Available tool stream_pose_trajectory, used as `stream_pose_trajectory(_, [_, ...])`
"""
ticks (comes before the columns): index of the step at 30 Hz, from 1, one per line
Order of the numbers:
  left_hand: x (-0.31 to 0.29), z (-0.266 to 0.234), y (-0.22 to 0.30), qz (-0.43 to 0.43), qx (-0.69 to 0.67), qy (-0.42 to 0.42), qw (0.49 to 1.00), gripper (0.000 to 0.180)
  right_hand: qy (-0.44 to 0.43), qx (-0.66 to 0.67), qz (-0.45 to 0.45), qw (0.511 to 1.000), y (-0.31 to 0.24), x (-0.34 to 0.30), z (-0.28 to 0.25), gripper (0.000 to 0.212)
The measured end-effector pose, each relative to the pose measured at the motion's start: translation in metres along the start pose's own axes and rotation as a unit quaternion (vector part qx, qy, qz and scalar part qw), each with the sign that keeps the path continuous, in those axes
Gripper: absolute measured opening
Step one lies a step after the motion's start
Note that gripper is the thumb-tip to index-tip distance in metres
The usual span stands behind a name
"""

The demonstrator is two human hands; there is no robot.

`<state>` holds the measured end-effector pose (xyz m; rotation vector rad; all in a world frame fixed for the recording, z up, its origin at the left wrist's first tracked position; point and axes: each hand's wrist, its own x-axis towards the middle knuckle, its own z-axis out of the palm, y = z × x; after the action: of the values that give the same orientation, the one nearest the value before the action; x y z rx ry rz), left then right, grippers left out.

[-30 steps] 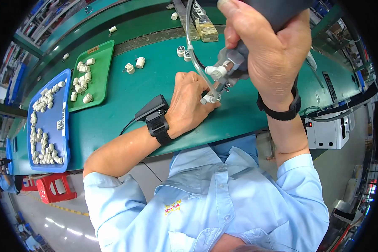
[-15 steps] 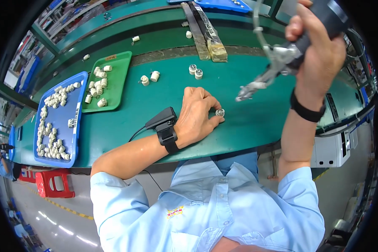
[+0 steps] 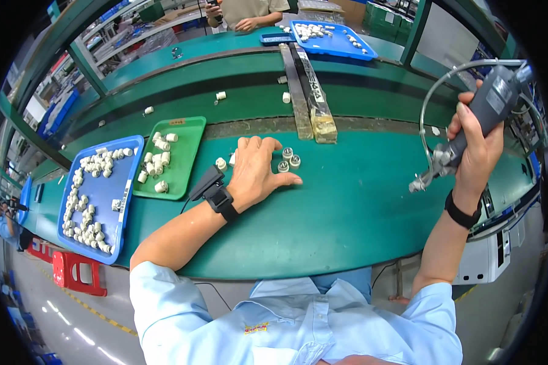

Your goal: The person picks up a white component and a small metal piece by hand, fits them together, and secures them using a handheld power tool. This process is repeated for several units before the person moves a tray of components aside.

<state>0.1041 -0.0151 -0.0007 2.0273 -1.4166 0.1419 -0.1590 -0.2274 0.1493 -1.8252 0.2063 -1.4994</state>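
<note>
My left hand (image 3: 257, 172) is over the green bench with thumb and fingers apart, gripping nothing that shows. Beside its thumb and forefinger, three small white cylindrical parts (image 3: 295, 161) with metal-looking tops stand upright in a cluster. Another white part (image 3: 221, 163) lies on the hand's other side, and one more is partly hidden behind the fingers. On the right, my right hand (image 3: 480, 146) is wrapped around a grey electric screwdriver (image 3: 494, 100). A clear hose loops from the tool, whose metal tip (image 3: 417, 184) points down left, above the bench.
A green tray (image 3: 190, 155) and a blue tray (image 3: 126, 201) hold white parts at left. A taped bar (image 3: 315, 100) crosses the far ledge, where loose parts lie. Beyond stand another blue tray (image 3: 371, 56) and a person (image 3: 252, 15). A red stool (image 3: 79, 274) is below left.
My left hand has let go of the white part, which now stands with the other two, and moved left. The screwdriver has swung right, away from the middle. The view has tilted up.
</note>
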Motion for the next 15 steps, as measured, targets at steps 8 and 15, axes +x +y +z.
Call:
stream_pose_trajectory(8, [0.125, 0.004, -0.062, 0.040, 0.133, -0.054, 0.989, 0.101, 0.032, -0.035, -0.010, 0.999, 0.006, -0.008, -0.013, 0.057])
stream_pose_trajectory(15, [0.208, 0.035, -0.108, -0.043, 0.214, -0.200, 0.955, 0.129, 0.032, -0.032, -0.013, 0.999, 0.021, -0.019, -0.020, 0.057])
